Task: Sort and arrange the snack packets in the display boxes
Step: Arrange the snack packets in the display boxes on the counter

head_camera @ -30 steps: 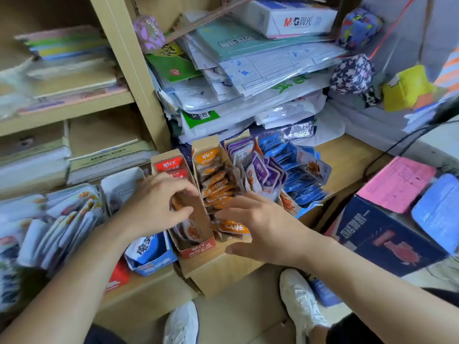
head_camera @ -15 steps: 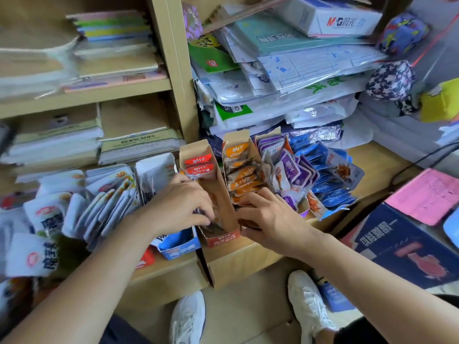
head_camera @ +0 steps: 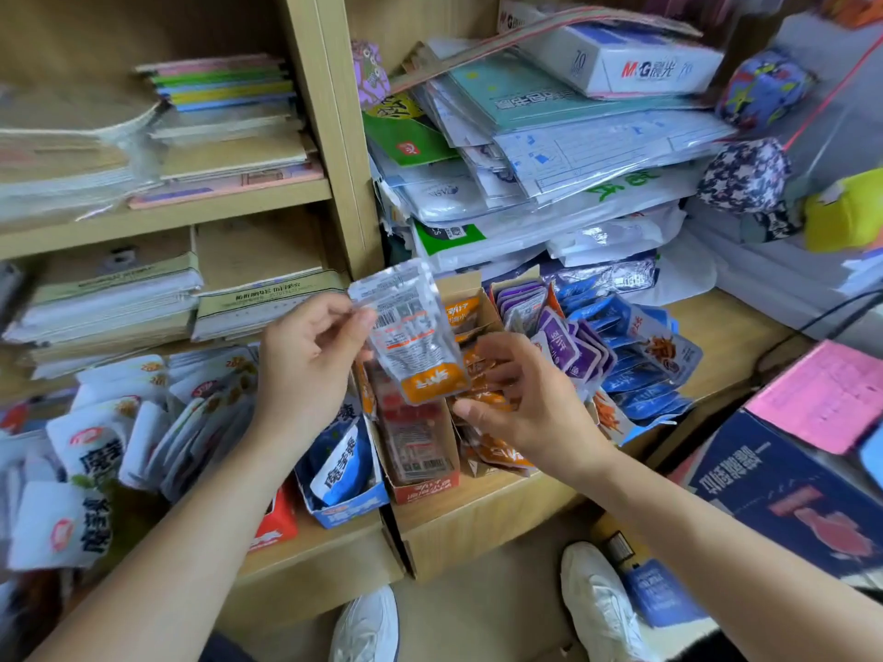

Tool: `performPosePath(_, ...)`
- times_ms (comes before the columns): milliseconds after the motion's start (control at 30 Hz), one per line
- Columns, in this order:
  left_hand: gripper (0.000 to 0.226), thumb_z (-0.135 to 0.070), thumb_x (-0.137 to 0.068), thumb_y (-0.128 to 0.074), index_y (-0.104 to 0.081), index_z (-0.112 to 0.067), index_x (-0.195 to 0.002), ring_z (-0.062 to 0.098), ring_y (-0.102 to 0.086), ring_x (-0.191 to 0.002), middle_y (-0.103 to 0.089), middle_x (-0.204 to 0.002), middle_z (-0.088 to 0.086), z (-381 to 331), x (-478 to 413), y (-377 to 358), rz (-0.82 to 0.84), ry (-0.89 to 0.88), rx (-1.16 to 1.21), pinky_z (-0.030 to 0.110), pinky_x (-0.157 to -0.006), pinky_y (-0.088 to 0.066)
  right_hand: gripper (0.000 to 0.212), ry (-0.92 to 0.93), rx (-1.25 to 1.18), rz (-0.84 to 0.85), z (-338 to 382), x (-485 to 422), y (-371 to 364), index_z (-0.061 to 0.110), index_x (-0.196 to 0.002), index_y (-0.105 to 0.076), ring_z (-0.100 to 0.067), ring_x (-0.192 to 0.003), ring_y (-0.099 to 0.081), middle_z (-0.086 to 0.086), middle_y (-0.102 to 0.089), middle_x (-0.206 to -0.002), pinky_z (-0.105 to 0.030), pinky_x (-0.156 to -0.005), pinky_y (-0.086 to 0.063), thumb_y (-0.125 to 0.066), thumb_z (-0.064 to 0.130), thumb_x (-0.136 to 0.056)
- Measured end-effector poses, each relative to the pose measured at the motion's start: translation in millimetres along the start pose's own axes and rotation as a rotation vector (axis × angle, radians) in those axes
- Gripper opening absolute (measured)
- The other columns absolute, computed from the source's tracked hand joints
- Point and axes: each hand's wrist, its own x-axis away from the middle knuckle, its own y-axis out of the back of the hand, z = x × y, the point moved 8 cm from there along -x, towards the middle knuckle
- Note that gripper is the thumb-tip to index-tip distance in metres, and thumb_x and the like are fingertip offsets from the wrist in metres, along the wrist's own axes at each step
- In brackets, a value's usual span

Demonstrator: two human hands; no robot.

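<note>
The left hand [head_camera: 306, 360] pinched the far left corner of a silver packet [head_camera: 411, 341] between thumb and curled fingers, holding it up, back side showing, above the open red-fronted display box [head_camera: 423, 489] on the wooden shelf [head_camera: 478, 523]. The right hand [head_camera: 525, 403] was just right of the packet's near orange end, its thumb and bent fingers closed around a small bunch of orange packets [head_camera: 487, 398]. The two hands were close but apart. Purple packets [head_camera: 564, 346] and blue packets [head_camera: 635, 389] stood further right.
</note>
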Motion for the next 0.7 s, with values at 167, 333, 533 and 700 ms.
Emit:
performPosePath(167,0.005,-0.008,-0.095,-0.064,-0.069,-0.01,-0.094,0.016,-0.073,-0.077,-0.076,-0.085,0.003,9,8,-25,0.063,0.256,0.315,0.022,-0.068,-0.058,0.019,0.072,-0.257,-0.078,25,-6,17,0.013,-0.11,-0.067,-0.018,-0.091,-0.073,-0.004,-0.075,-0.098,-0.035,-0.077,-0.062,-0.071,0.013,-0.091)
performPosePath(333,0.033,-0.028,-0.089,-0.073,-0.07,-0.022,-0.121,-0.003,-0.068,-0.095,-0.073,-0.103,-0.017,12,5,-34,0.247,0.032,-0.294,0.023,-0.085,-0.056,0.011,0.137,-0.064,-0.381,31,-2,64,0.014,-0.105,-0.071,-0.006,-0.076,-0.073,0.008,-0.074,-0.086,-0.03,-0.062,-0.061,-0.068,0.017,-0.094)
performPosePath(533,0.059,-0.07,-0.072,-0.071,-0.065,-0.04,-0.123,0.01,-0.046,-0.119,-0.063,-0.125,-0.02,27,19,-56,0.588,-0.16,-0.914,0.04,-0.103,-0.026,0.019,0.34,0.519,-0.389,30,-1,60,0.013,-0.11,-0.073,-0.012,-0.069,-0.063,0.001,-0.07,-0.088,-0.033,-0.057,-0.057,-0.067,0.011,-0.092)
performPosePath(700,0.066,-0.078,-0.062,-0.07,-0.067,-0.036,-0.114,0.018,-0.036,-0.12,-0.062,-0.115,-0.017,45,31,-74,0.77,-0.186,-1.166,0.043,-0.1,-0.016,0.048,0.258,0.657,0.051,-3,-9,5,0.019,-0.129,-0.066,-0.027,-0.096,-0.064,-0.005,-0.067,-0.105,-0.046,-0.078,-0.057,-0.078,0.032,-0.085)
